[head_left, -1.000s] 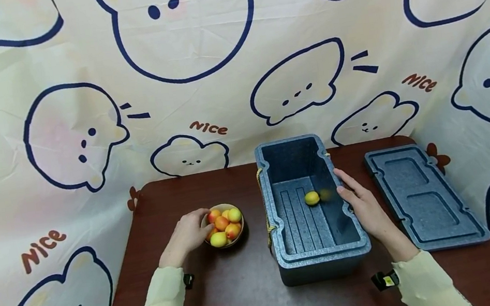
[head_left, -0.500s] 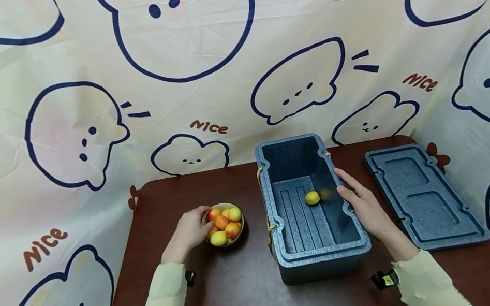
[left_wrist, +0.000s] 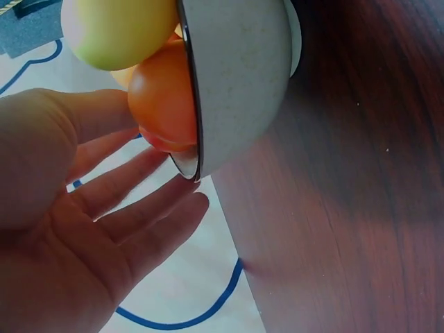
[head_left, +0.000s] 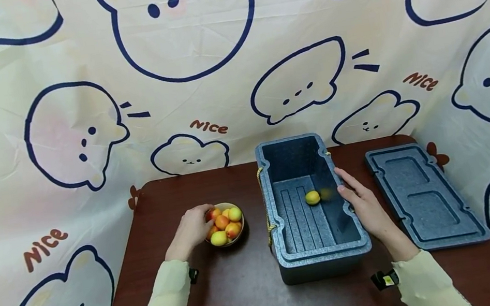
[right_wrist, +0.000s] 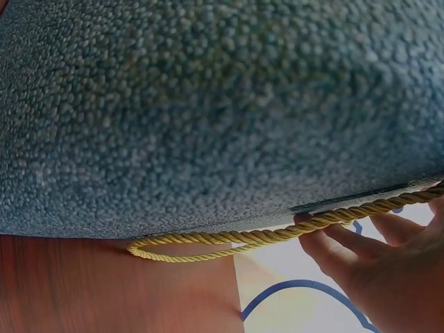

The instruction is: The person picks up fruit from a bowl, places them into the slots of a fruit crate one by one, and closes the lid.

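My left hand (head_left: 193, 229) is at the left side of a small bowl (left_wrist: 239, 90) full of fruit. In the left wrist view its thumb and curled fingers pinch an orange-red fruit (left_wrist: 163, 97) near the rim; some fingertips meet the rim. A yellow-green fruit (left_wrist: 118, 31) sits beside that one. My right hand (head_left: 369, 208) rests with fairly straight fingers against the right side of a blue-grey foam box (head_left: 322, 254), fingertips touching its yellow rope (right_wrist: 277, 234). Inside the topless box lies one yellow fruit (head_left: 312, 198), with a faint yellow patch beside it on the wall.
The box's lid (head_left: 429, 195) lies flat on the dark wooden table (head_left: 247, 299) to the right. A cartoon-print cloth (head_left: 200, 102) hangs along the back and sides. Another yellow rope (head_left: 268, 228) hangs at the box's left side.
My left hand has shifted slightly right and farther over the fruit at the bowl's left rim. The right hand and the box have stayed where they were.
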`<move>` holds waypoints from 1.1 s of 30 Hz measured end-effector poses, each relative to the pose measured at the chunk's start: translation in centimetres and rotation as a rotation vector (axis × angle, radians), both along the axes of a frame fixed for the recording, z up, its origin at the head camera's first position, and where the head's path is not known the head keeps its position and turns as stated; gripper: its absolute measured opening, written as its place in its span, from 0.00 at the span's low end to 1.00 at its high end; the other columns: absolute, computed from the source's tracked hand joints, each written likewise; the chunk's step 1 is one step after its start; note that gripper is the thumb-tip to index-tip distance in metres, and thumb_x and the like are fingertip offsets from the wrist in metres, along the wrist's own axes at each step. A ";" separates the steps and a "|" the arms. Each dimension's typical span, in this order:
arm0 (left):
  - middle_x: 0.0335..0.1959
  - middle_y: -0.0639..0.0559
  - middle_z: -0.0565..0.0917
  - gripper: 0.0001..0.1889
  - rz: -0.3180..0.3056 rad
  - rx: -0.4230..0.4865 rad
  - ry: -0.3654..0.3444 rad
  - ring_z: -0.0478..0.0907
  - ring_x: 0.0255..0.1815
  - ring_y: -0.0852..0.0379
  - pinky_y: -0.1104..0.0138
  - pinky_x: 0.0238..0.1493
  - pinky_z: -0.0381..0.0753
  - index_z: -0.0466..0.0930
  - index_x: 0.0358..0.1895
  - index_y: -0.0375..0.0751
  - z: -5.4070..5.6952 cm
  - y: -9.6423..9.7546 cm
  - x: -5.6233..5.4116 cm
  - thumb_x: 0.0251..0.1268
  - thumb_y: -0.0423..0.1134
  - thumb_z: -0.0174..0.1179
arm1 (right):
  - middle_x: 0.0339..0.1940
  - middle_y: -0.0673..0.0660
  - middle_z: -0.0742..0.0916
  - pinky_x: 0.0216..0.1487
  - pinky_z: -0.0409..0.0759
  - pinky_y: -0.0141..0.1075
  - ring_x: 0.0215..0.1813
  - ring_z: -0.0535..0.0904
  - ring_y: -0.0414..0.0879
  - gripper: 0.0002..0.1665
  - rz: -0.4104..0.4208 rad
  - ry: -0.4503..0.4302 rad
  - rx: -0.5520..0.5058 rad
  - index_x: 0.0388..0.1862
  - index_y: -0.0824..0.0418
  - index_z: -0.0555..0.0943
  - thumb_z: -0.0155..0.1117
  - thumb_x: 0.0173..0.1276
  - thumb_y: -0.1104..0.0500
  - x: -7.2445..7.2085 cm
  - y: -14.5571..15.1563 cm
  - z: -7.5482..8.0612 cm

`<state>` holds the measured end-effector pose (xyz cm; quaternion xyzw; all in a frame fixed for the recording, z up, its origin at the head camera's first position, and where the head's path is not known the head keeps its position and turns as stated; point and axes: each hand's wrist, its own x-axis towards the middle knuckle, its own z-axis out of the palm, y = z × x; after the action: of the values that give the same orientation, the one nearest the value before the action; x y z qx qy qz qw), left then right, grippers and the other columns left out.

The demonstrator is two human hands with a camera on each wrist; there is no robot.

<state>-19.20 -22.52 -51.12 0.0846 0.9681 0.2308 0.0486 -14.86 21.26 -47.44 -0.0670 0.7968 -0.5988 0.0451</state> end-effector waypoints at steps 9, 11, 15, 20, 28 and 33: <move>0.50 0.45 0.86 0.16 -0.043 -0.037 -0.011 0.80 0.44 0.48 0.53 0.52 0.81 0.85 0.54 0.38 0.5 0.6 -0.4 0.62 0.27 0.64 | 0.83 0.54 0.58 0.76 0.51 0.64 0.81 0.51 0.56 0.34 -0.003 0.011 -0.001 0.83 0.48 0.55 0.45 0.83 0.44 -0.1 0.0 -0.2; 0.49 0.45 0.86 0.17 -0.047 -0.049 -0.036 0.78 0.43 0.48 0.54 0.51 0.81 0.85 0.54 0.39 0.7 0.8 -0.5 0.61 0.26 0.63 | 0.83 0.54 0.58 0.76 0.51 0.64 0.81 0.51 0.56 0.34 -0.004 0.008 -0.002 0.83 0.48 0.55 0.45 0.83 0.44 -0.1 0.0 -0.2; 0.49 0.45 0.85 0.22 -0.047 -0.071 -0.074 0.76 0.43 0.47 0.54 0.50 0.80 0.86 0.55 0.40 0.9 1.1 -0.5 0.57 0.21 0.62 | 0.83 0.54 0.58 0.75 0.51 0.65 0.81 0.51 0.56 0.34 -0.005 0.003 0.003 0.83 0.47 0.55 0.45 0.83 0.44 -0.1 0.0 -0.2; 0.42 0.48 0.87 0.23 -0.093 -0.128 -0.029 0.76 0.42 0.48 0.55 0.50 0.79 0.88 0.49 0.41 1.0 1.6 -0.8 0.49 0.18 0.66 | 0.83 0.54 0.58 0.76 0.51 0.64 0.81 0.51 0.56 0.34 -0.004 0.004 0.002 0.83 0.47 0.55 0.45 0.83 0.44 -0.1 0.1 -0.2; 0.36 0.48 0.83 0.19 -0.086 -0.163 -0.065 0.73 0.38 0.49 0.58 0.45 0.77 0.88 0.45 0.40 1.3 2.2 -1.0 0.52 0.17 0.64 | 0.83 0.54 0.58 0.76 0.51 0.64 0.81 0.51 0.55 0.34 -0.003 -0.007 0.001 0.83 0.46 0.55 0.44 0.83 0.44 -0.1 0.1 -0.2; 0.40 0.46 0.84 0.21 -0.074 -0.151 -0.079 0.74 0.41 0.47 0.58 0.47 0.78 0.87 0.48 0.38 1.3 2.3 -0.7 0.51 0.18 0.66 | 0.83 0.54 0.58 0.76 0.51 0.64 0.81 0.51 0.55 0.34 -0.007 -0.001 0.009 0.83 0.47 0.55 0.44 0.83 0.44 -0.1 0.1 -0.3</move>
<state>-19.87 -20.26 -49.78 0.1075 0.9763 0.1584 0.1013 -14.97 21.32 -47.71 -0.0637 0.7997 -0.5955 0.0439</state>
